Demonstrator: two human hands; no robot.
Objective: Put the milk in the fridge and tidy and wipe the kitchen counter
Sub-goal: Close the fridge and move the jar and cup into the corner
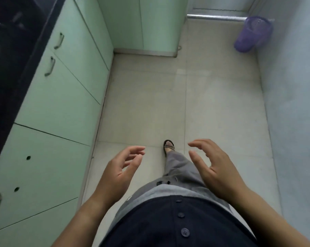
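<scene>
While the person stands on the pale tiled floor (pixel 213 113), the left hand (pixel 121 168) and the right hand (pixel 213 163) are raised before the waist, well apart, palms facing each other. Both hands hold nothing; the fingers are loosely curled and spread. The glossy black kitchen counter (pixel 12 59) runs along the left edge, above pale green cabinet fronts (pixel 61 104) with curved metal handles (pixel 50 66). Items on it are too blurred to identify. A dark strapped sandal (pixel 169 146) is set forward between the hands. A purple plastic mesh basket (pixel 254 33) stands far right, beside the wall.
</scene>
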